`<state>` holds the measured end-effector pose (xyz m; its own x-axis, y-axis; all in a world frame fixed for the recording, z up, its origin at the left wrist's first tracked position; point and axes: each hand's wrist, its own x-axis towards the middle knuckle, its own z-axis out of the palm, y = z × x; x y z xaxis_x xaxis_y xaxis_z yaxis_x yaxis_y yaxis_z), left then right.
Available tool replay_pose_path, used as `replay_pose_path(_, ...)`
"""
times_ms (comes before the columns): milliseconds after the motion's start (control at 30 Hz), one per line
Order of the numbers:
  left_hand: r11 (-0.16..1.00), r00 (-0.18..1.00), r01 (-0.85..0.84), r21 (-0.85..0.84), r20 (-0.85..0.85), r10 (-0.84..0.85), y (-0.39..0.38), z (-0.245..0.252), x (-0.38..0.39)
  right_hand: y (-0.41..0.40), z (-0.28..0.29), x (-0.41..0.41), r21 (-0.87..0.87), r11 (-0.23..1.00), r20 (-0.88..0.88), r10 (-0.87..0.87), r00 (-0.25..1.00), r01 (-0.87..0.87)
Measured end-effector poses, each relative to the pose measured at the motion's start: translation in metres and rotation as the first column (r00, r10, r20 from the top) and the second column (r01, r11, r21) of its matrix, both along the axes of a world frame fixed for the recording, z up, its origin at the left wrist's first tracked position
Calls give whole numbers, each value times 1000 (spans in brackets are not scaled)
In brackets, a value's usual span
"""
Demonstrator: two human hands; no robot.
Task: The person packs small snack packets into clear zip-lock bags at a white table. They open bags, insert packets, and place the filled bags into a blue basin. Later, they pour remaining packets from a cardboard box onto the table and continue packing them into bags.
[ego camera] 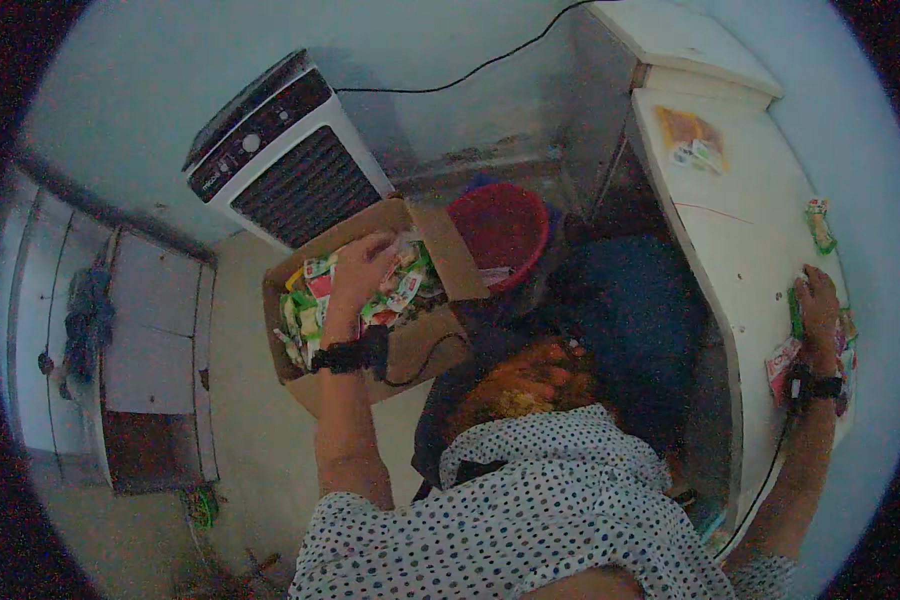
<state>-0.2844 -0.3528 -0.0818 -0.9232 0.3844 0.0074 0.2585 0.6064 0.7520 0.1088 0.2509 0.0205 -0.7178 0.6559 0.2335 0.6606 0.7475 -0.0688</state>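
My left hand (366, 262) reaches into an open cardboard box (427, 337). Small green, white and red packets (304, 319) fill the box, and the fingers rest among them. Whether they grip one is hidden. On the white tabletop (720, 247), my right hand (819, 296) lies palm down near the wall side, with a green packet (796, 315) against its fingers; its grip is unclear. A red and white packet (781, 364) lies by that wrist, and more packets (847, 337) show on its other side. Farther up lies a green and white packet (820, 225).
An orange-edged clear packet (691, 142) lies at the table's far end. Behind the box stands an air cooler (304, 187) with a black cable (450, 88). A red plastic tub (514, 225) is right of the box. Cables run from both wrist straps. Cupboards (150, 322) stand at left.
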Motion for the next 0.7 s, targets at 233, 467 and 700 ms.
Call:
replay_pose_path(233,999,998,-3,-34,-64,1,-29,-108,-42,-29,16,-14,7,1000,61,-11,998,11)
replay_pose_path(467,958,954,-77,-277,-300,-10,41,-152,-79,-5,11,18,168,978,188,94,978,-126)
replay_pose_path(700,803,971,-17,-596,-200,-128,28,-209,-122,-27,14,-9,11,1000,42,10,999,-10)
